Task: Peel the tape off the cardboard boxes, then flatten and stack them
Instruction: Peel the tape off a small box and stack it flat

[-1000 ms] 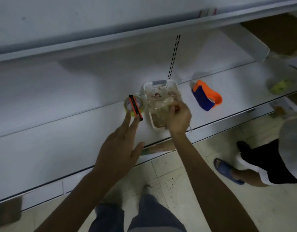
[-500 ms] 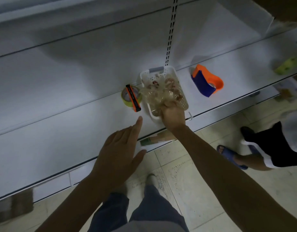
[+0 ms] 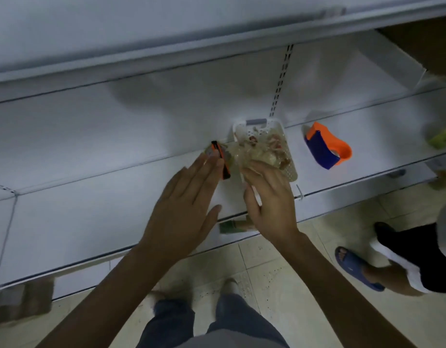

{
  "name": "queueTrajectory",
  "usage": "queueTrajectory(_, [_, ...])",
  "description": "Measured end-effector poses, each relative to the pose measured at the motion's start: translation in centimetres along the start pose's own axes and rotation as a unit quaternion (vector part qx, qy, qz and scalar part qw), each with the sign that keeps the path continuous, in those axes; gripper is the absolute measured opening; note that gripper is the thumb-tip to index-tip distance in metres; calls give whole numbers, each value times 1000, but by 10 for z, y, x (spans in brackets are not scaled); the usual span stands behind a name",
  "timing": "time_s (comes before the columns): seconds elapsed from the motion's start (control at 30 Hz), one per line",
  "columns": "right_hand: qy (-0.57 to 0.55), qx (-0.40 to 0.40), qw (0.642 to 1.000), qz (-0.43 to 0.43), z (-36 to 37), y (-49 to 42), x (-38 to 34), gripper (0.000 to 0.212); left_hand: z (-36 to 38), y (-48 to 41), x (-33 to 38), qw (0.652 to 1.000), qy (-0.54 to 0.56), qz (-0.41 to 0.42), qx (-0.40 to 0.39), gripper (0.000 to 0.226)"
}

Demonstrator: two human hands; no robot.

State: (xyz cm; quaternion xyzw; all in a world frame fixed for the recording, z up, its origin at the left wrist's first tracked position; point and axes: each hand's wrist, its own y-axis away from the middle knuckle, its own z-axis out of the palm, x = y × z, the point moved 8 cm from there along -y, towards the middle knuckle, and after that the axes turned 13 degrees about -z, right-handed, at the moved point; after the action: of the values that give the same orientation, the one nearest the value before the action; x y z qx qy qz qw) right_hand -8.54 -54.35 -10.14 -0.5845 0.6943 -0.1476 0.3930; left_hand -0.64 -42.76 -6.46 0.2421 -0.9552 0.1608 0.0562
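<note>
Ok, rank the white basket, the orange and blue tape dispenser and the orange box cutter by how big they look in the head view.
1. White basket, clearly the largest, though the right hand covers its near end.
2. Orange and blue tape dispenser.
3. Orange box cutter, the smallest, partly hidden by the left hand.
All sit at a similar depth on the shelf.

The shelf [image 3: 91, 202] is painted sheet metal, matt white and smooth; the slotted upright [image 3: 281, 79] behind it is the same finish. The basket [image 3: 291, 169] is white perforated plastic with a dull sheen. The crumpled tape [image 3: 257, 151] inside it is clear film, glossy and wrinkled. The tape dispenser [image 3: 327, 149] to the right is smooth moulded plastic, orange and blue, semi-gloss. The box cutter [image 3: 220, 159] has an orange and black plastic body. The floor [image 3: 274, 272] is pale tile, smooth with speckles. The trousers [image 3: 211, 322] are blue woven cloth, matt. The sandal [image 3: 355, 267] looks like matt blue rubber or foam
</note>
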Motion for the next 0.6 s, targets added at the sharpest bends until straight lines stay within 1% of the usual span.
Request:
queueTrajectory(0.07, [-22, 60, 992, -107, -26, -34, -52, 31, -37, -2, 2, 994, -35, 63, 78, 66])
queueTrajectory(0.13, [-12, 100, 974, -201, -47, -63, -98, 34, -84, -3, 1, 976, -78, 122, 165, 68])
queueTrajectory(0.2, [0, 130, 956, -265, -60, -91, -132, 41, -130, -1, -7, 952, -115, 151, 240, 69])
queueTrajectory(0.27, [1, 138, 942, -305, -68, -118, -160, 47, -168, 3, -21, 935, -149, 158, 280, 72])
queueTrajectory(0.33, [6, 134, 930, -343, -71, -145, -188, 46, -199, 8, -38, 931, -171, 139, 290, 72])
queueTrajectory(0.43, [19, 125, 916, -381, -67, -179, -232, 44, -247, 18, -70, 931, -191, 81, 300, 67])
queueTrajectory(0.53, [24, 80, 917, -390, -50, -214, -271, 51, -290, 25, -110, 935, -201, 28, 290, 63])
queueTrajectory(0.6, [42, 45, 916, -396, -36, -239, -298, 58, -314, 29, -149, 933, -219, -21, 284, 62])
